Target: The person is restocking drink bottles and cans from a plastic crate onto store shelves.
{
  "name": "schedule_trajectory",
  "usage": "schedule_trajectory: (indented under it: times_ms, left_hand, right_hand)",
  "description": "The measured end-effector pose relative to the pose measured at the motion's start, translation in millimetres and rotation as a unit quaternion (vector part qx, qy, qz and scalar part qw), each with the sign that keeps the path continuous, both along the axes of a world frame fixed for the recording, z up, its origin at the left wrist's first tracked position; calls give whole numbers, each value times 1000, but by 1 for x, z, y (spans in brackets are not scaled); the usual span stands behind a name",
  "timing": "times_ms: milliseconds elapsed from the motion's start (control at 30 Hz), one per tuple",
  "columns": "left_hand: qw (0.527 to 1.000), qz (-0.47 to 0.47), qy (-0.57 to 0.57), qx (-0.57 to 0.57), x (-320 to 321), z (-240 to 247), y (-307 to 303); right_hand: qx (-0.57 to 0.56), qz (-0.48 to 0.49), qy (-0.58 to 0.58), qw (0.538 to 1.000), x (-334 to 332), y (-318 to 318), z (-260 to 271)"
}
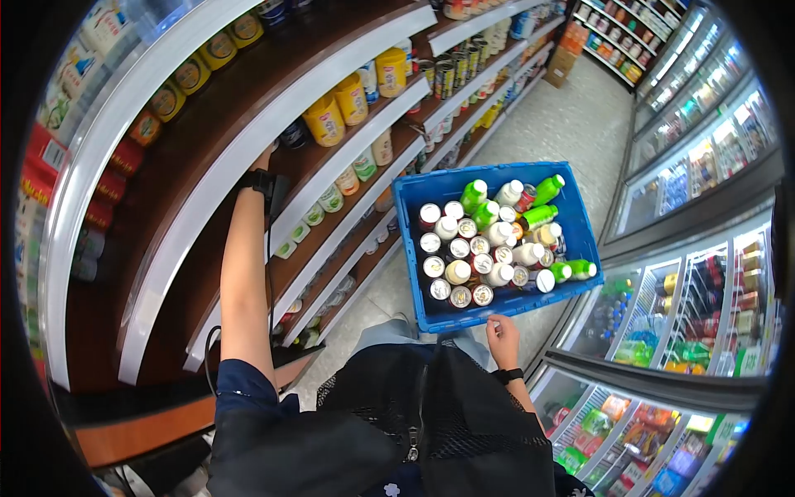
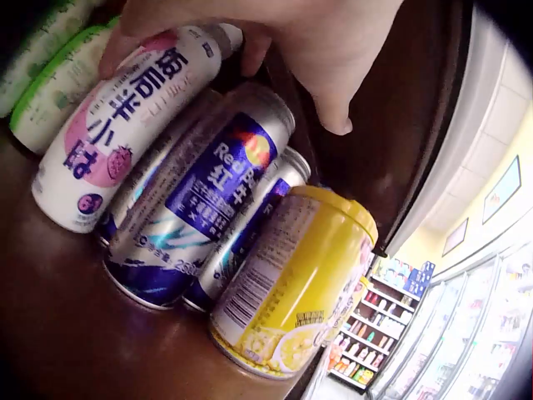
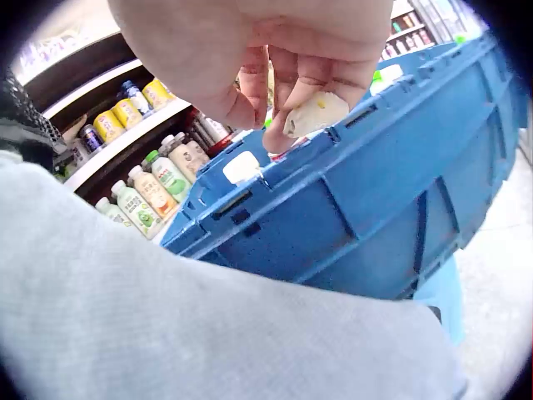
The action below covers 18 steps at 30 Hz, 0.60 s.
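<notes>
My left hand (image 2: 325, 37) reaches into a brown shelf from above, the thumb hanging spread to the right. Its fingertips lie right at the top of a white bottle with a pink strawberry label (image 2: 125, 137). Beside the bottle stand blue and silver Red Bull cans (image 2: 208, 200) and a yellow can (image 2: 291, 283); in the head view the shelf edge hides most of this hand. My right hand (image 1: 503, 341) is at the near rim of a blue crate (image 1: 455, 321), fingers curled. In the right wrist view they pinch a small whitish piece (image 3: 316, 115), its kind unclear.
Several white-capped bottles, green bottles (image 1: 546, 190) and cans fill the crate. Stocked shelves (image 1: 348, 58) rise on the left. Glass-door coolers (image 1: 704, 306) line the right side. Between them runs a pale floor aisle (image 1: 580, 108), with cardboard boxes (image 1: 563, 62) at its far end.
</notes>
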<state>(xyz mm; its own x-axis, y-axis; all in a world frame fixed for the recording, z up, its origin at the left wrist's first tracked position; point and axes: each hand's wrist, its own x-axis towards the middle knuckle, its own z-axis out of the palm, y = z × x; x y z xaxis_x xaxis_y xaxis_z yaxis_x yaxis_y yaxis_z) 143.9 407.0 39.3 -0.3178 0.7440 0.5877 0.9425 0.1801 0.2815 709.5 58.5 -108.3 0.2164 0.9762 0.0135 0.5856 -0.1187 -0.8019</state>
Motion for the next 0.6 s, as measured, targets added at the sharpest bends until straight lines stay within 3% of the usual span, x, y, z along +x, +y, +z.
schedule_trajectory:
  times_ms: [33, 67, 167, 233, 367, 600]
  left_hand:
    - [994, 19, -47, -99, 24, 22, 4]
    - [994, 8, -49, -98, 18, 2, 21]
    - [982, -84, -96, 139, 8, -41, 50]
    - [981, -92, -79, 150, -7, -61, 52]
    - [980, -106, -73, 151, -20, -100, 12]
    - [988, -92, -64, 110, -41, -131, -27]
  right_hand:
    - [-1, -9, -6, 1000, 6, 1, -8]
    - [0, -20, -9, 1000, 10, -1, -16]
    - [-30, -55, -18, 998, 10, -21, -44]
    - [-43, -67, -20, 997, -1, -46, -71]
    - [-59, -103, -9, 993, -11, -114, -124]
    - [-102, -121, -19, 987, -6, -104, -186]
